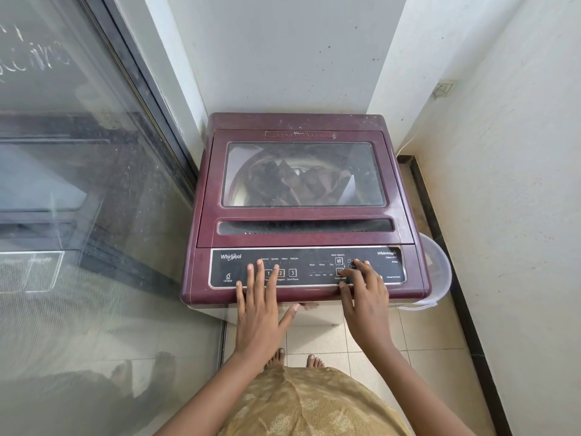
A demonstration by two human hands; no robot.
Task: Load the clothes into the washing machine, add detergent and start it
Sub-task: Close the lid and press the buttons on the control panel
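Two bare hands lie on the front of a maroon top-loading washing machine [301, 212], which stands in a corner between pale walls. To the left of the machine runs a large glass door [78, 199] in a dark frame, dusty, with faint writing on it and a dim reflection of the machine and of the person's feet.

At the left part of the machine's black control panel [306, 267], the left hand [259, 313] rests flat, its fingers straight and spread wide, holding nothing. Its fingertips [259, 263] reach onto the panel around the numbered buttons marked 1 and 2, partly covering them; the button marked 3, labelled Start/Pause, shows bare just to their right. The thumb sticks out to the right below the machine's front edge.

Behind the panel, the lid [300, 215] is closed flat. Through its clear window the clothes [301, 184], dark brown and crumpled with a pale piece at the right, lie inside the drum, well apart from both hands.

At the right part of the panel, the right hand [366, 297] has its fingers loosely bent and spread, gripping nothing, with the tips touching the panel at the Water Level button and the Wash Options area.

To the right of the machine, a translucent plastic tub [438, 272] sits on the tiled floor [408, 335] against the wall.
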